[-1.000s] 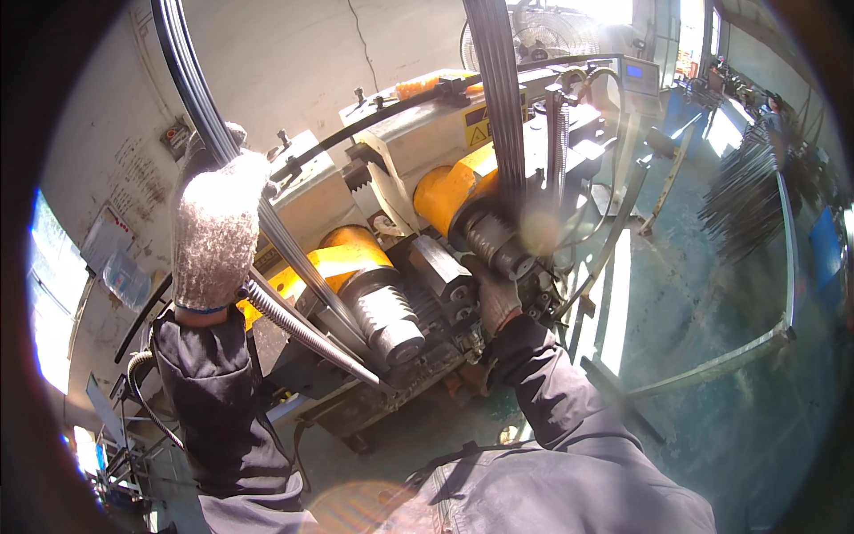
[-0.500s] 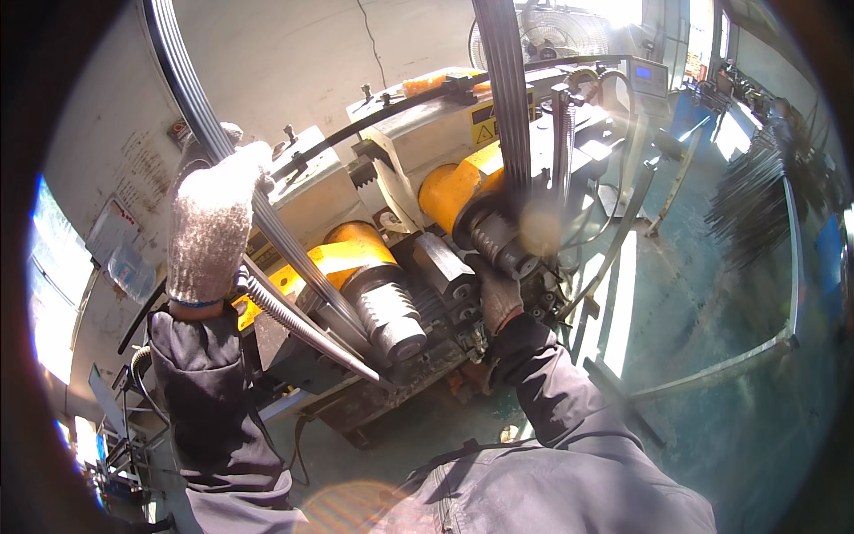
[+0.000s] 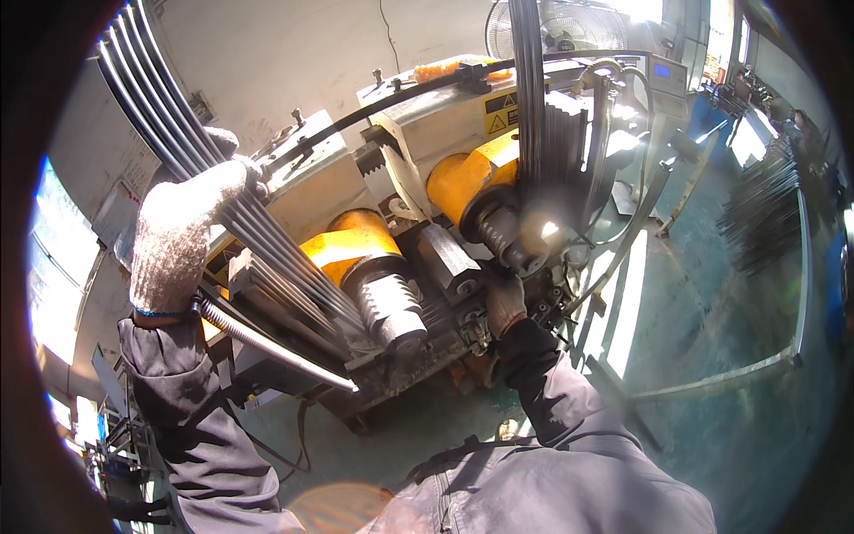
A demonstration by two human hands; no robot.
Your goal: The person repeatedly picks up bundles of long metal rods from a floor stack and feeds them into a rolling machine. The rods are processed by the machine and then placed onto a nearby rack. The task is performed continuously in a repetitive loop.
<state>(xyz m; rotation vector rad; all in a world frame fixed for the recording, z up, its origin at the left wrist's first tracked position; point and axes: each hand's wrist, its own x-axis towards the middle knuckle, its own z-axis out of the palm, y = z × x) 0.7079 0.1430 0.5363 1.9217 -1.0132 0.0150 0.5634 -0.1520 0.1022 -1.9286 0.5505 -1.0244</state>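
Observation:
My left hand (image 3: pixel 185 218), in a pale knitted glove, is closed around a fanned bundle of long metal rods (image 3: pixel 271 242). The rods slant from the upper left, under my fingers, down beside the left ridged spindle (image 3: pixel 389 303). My gloved right hand (image 3: pixel 505 301) reaches into the machine between the two spindles, below a metal block (image 3: pixel 447 256). Its fingers lie in shadow behind machine parts, so their grip is hidden. A second bundle of upright metal rods (image 3: pixel 527 98) stands by the right ridged spindle (image 3: pixel 503 233).
Yellow housings (image 3: pixel 351 236) carry the spindles. A grey flexible hose (image 3: pixel 267 343) runs below my left hand. Behind the machine stands a fan (image 3: pixel 556 36); a control box (image 3: pixel 667 75) is at its right. A rack with dark rods (image 3: pixel 765 205) stands on the green floor at right.
My left hand has moved left and slightly down, and the rods in it now tilt further left and spread apart. My right hand stays between the spindles.

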